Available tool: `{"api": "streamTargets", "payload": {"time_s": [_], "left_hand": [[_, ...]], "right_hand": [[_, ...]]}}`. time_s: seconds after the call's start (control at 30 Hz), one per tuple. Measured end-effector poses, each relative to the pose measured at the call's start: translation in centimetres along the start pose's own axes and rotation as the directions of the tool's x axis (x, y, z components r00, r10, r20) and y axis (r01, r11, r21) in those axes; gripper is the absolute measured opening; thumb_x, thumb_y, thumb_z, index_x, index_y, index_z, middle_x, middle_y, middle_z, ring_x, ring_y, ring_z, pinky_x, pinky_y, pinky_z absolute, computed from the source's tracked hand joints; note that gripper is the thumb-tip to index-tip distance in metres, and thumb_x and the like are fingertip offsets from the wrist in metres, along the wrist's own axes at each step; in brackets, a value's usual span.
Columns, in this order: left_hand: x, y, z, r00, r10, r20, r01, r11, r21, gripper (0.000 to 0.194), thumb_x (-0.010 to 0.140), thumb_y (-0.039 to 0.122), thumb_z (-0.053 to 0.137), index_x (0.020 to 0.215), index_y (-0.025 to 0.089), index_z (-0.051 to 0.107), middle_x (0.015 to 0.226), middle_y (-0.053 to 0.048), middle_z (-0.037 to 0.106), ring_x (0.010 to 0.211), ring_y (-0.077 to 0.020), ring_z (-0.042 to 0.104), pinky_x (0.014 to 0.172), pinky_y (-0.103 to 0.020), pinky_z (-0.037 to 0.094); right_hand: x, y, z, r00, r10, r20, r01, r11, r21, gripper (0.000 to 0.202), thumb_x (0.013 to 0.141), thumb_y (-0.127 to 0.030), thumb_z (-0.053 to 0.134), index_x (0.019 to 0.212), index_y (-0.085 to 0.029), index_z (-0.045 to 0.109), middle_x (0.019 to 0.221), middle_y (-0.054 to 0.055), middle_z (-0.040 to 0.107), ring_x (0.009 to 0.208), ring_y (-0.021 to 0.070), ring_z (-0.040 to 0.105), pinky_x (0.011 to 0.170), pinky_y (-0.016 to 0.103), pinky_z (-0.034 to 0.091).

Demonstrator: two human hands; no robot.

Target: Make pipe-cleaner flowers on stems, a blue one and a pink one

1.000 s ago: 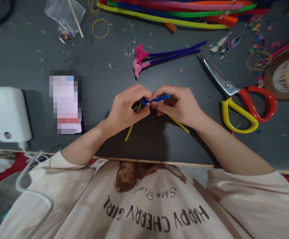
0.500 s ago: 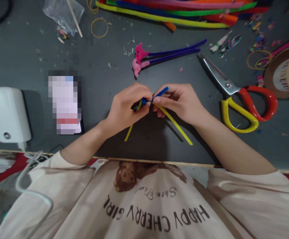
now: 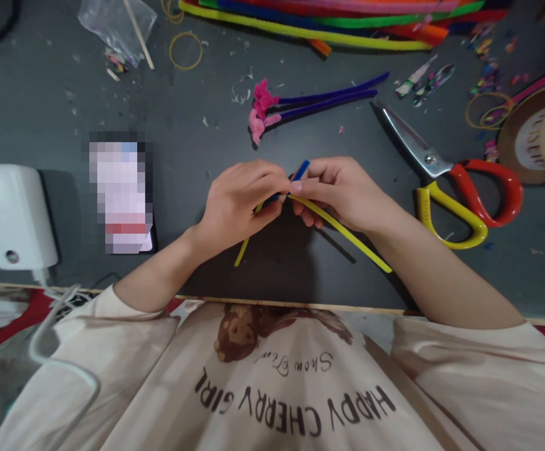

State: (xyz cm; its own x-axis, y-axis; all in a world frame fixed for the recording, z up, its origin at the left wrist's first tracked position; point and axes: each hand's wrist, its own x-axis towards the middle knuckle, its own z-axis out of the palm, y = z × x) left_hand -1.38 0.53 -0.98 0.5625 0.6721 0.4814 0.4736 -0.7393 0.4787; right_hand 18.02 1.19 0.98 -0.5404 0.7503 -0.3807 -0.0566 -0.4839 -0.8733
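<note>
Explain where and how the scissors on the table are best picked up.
The scissors are likely best taken by the red loop and yellow loop, from the person's near right: the scissors lie flat, loops nearer that side, blades pointing away and leftward.

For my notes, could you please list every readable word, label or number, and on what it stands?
"HAPPY CHERRY GIRL": on the shirt, upside down.
"Show", then a word too unclear to read: same shirt.
Brown disc: partly covered letters, unclear.
Yellow scissors handle: marks too small to read.
Phone screen: blurred out.
</note>
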Motion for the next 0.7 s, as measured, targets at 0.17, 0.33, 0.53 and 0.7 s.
{"api": "streamTargets", "payload": {"time_s": [0.17,0.33,0.53,0.7], "left_hand": [[-0.2,0.1,0.4,0.995,0.069,-0.065,-0.066,0.997,0.045,0.018,0.087,0.014,0.053,0.101,0.023,0.058,0.097,0.001,0.072,0.087,-0.0120,0.069,0.078,-0.027,0.049],[0.1,0.1,0.1,1.000,-0.002,-0.028,0.002,1.000,0.027,0.010,0.088,0.015,0.053,0.094,0.022,0.056,0.094,0.002,0.071,0.086,-0.0117,0.068,0.076,-0.026,0.049],[0.5,0.2,-0.3,0.997,-0.077,-0.016,0.075,0.995,-0.065,0.009,0.088,0.014,0.056,0.089,0.022,0.055,0.091,0.001,0.069,0.085,-0.0103,0.066,0.074,-0.024,0.050],[0.6,0.3,-0.3,0.997,-0.055,-0.058,0.050,0.995,-0.089,0.010,0.086,0.012,0.058,0.087,0.021,0.054,0.089,0.001,0.067,0.084,-0.0094,0.066,0.076,-0.023,0.052]], "right_hand": [[-0.2,-0.6,0.2,0.988,0.145,0.044,-0.147,0.988,0.040,0.042,0.074,-0.049,0.076,0.063,-0.018,0.051,0.051,-0.003,0.057,0.036,0.0055,0.048,0.029,0.018,0.031],[-0.5,-0.8,-0.1,0.990,-0.075,-0.115,0.044,0.966,-0.253,0.034,0.085,-0.050,0.064,0.071,-0.020,0.056,0.061,-0.001,0.062,0.046,0.0078,0.055,0.041,0.021,0.043],[-0.6,-0.3,-1.8,0.700,-0.699,0.147,0.370,0.178,-0.912,0.014,0.094,-0.027,0.051,0.093,-0.026,0.064,0.103,0.004,0.072,0.096,0.0177,0.066,0.082,0.035,0.051],[-0.3,0.9,-2.0,0.700,-0.656,0.282,0.348,-0.032,-0.937,0.020,0.097,-0.037,0.048,0.100,-0.025,0.064,0.108,0.003,0.071,0.106,0.0204,0.063,0.092,0.041,0.047]]}}
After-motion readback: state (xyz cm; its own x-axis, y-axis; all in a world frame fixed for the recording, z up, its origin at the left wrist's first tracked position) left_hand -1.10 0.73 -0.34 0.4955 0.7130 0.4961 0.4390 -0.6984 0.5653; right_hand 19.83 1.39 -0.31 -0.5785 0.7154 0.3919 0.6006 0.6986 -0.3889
